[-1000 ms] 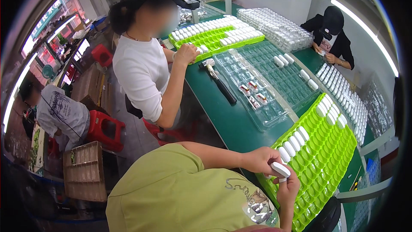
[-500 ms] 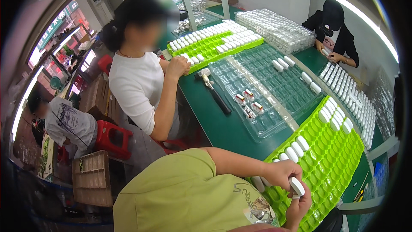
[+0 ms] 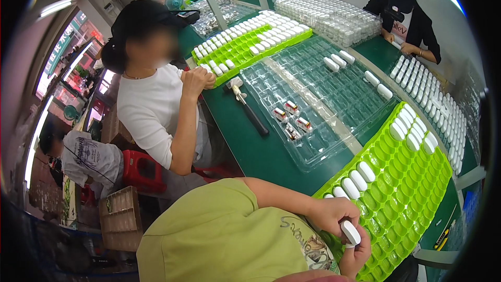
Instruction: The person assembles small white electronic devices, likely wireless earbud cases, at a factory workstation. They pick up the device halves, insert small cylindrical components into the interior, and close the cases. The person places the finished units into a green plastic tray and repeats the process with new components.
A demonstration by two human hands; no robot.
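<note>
Piece point(image 3: 350, 233) (smooth white oblong) held: left hand point(image 3: 335, 213), right hand point(image 3: 359, 253).

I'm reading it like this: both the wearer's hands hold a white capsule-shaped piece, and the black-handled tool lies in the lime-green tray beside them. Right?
Not quite: the black-handled tool isn't in the lime-green tray; the head view shows it on the green tabletop, beside the clear plastic tray. The left hand and right hand do hold the white capsule-shaped piece.

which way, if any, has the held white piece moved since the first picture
Yes: against the green tray, the held white piece has shifted toward the picture's bottom.
</note>
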